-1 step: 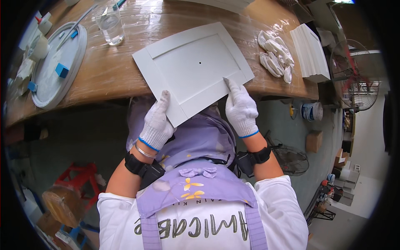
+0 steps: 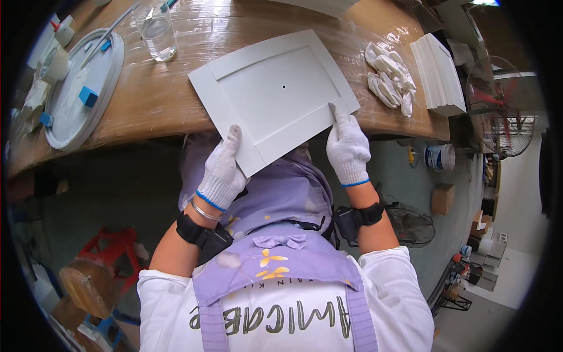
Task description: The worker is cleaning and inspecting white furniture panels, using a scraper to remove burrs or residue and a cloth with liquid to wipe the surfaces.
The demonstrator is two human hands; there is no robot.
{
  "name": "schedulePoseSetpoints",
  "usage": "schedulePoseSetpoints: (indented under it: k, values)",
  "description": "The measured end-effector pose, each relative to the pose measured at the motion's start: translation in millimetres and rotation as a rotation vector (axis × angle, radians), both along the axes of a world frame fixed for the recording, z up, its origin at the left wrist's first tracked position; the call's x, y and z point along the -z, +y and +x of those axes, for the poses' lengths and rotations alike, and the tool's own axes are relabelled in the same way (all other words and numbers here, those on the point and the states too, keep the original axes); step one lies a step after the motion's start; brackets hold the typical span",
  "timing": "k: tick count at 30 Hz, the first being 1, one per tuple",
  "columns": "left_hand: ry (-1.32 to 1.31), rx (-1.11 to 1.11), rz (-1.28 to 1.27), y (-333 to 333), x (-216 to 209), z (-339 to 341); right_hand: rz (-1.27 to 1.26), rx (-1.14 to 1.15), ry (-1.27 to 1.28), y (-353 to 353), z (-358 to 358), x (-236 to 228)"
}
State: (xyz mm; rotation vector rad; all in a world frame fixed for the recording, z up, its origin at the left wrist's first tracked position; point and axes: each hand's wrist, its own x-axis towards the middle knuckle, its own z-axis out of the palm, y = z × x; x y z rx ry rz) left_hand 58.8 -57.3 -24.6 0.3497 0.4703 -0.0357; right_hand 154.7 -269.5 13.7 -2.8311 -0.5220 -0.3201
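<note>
A white framed panel (image 2: 275, 100) with a curved far edge, a recessed middle and one small dark hole lies tilted across the table's front edge. My left hand (image 2: 226, 161), in a white knit glove, grips its near left corner with the thumb on top. At the panel's near right side is my gloved right hand (image 2: 349, 149), closed apart from the forward-pointing index finger. That finger's greyish tip touches the raised border beside the recess. Whatever the right hand might hold is too small to make out.
On the film-covered wooden table (image 2: 146, 100) stand a glass of water (image 2: 158, 38) and a round grey lid (image 2: 64, 126) with blue blocks. To the right lie crumpled white gloves (image 2: 390, 76) beside a stack of white boards (image 2: 437, 76). A red stool (image 2: 114, 252) and a fan (image 2: 504, 111) flank me.
My right hand has slid right and slightly away from me along the panel's border. The panel has shifted a little to the right, with my left hand still on it.
</note>
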Motion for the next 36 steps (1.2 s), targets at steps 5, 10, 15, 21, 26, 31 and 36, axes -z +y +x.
schedulePoseSetpoints:
  k: [5, 10, 15, 21, 26, 31, 36]
  values:
    - [-0.039, -0.010, -0.006, -3, 0, 2, -0.082, -0.287, 0.154, 53, -63, -16]
    - [-0.031, -0.010, 0.019, -3, -5, 0, -0.004, -0.167, 0.001, 40, -39, 0]
    - [-0.054, -0.003, 0.019, -5, -5, -1, -0.044, -0.353, 0.055, 52, -61, -6]
    - [-0.089, -0.019, -0.010, -6, 1, -1, -0.030, -0.372, 0.218, 66, -82, -16]
    - [-0.026, -0.018, 0.011, -5, 2, 5, 0.002, -0.395, 0.146, 61, -77, -8]
    - [-0.037, -0.022, -0.007, 3, -8, 1, 0.070, -0.274, -0.002, 58, -56, -4]
    - [-0.004, 0.038, -0.147, -4, 15, 2, 0.068, -0.563, 0.168, 62, -74, -25]
